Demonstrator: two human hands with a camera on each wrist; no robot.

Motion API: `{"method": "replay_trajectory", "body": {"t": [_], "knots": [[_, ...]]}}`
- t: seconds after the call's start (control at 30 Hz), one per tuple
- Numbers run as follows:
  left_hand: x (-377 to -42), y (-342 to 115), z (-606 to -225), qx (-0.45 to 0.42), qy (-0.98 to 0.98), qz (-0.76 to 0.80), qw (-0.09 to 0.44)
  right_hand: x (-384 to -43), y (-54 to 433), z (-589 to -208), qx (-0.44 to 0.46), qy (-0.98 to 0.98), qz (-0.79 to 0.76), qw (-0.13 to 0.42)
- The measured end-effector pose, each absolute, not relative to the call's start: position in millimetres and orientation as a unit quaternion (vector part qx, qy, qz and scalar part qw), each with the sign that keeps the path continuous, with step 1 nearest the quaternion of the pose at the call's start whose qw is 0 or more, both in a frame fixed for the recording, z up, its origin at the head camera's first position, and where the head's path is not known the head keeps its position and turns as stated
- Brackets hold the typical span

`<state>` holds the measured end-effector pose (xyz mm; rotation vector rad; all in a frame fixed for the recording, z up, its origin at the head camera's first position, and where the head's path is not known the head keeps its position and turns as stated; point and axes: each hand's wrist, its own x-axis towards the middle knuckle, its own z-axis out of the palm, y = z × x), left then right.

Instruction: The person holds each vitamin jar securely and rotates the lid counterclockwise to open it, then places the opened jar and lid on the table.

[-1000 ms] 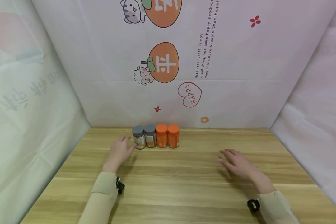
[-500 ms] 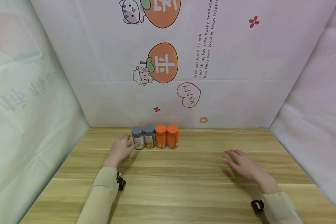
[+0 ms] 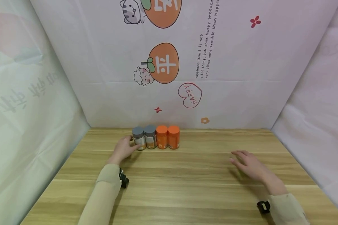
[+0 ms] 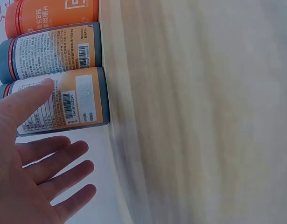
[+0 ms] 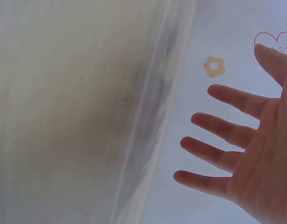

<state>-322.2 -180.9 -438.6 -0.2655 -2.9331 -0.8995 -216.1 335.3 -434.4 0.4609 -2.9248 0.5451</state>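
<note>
Two grey-capped bottles and two orange bottles stand upright in a row at the back of the table. My left hand (image 3: 124,150) is at the left end of this row. Its thumb lies across the front of the outermost grey-capped bottle (image 4: 82,100), over the printed label, while the other fingers extend spread along its outer side. Beside that bottle is the second grey-capped bottle (image 4: 59,51), then an orange bottle (image 3: 162,137) and the last orange bottle (image 3: 173,137). Far to the right, my right hand (image 3: 249,165) hovers over the wood, fingers spread and holding nothing.
The wood-grain table (image 3: 180,187) reaches back to a white printed cloth wall (image 3: 236,93). More white cloth hangs at the left side (image 3: 45,125) and the right side (image 3: 312,125). Black camera straps sit on both wrists.
My left hand has edged toward the outermost grey-capped bottle, its thumb now further across the front. My right hand has drifted right. The bottles stay in place.
</note>
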Motion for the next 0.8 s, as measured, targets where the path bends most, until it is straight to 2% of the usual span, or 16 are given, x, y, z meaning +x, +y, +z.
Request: {"method": "replay_trajectory", "body": {"t": [0.8], "knots": [[-339.3,-171.9,-453.7,-0.076,-0.918,-0.390,0.007,-214.3,348.9,-435.3,0.145,-0.973,0.167,0.062]]}}
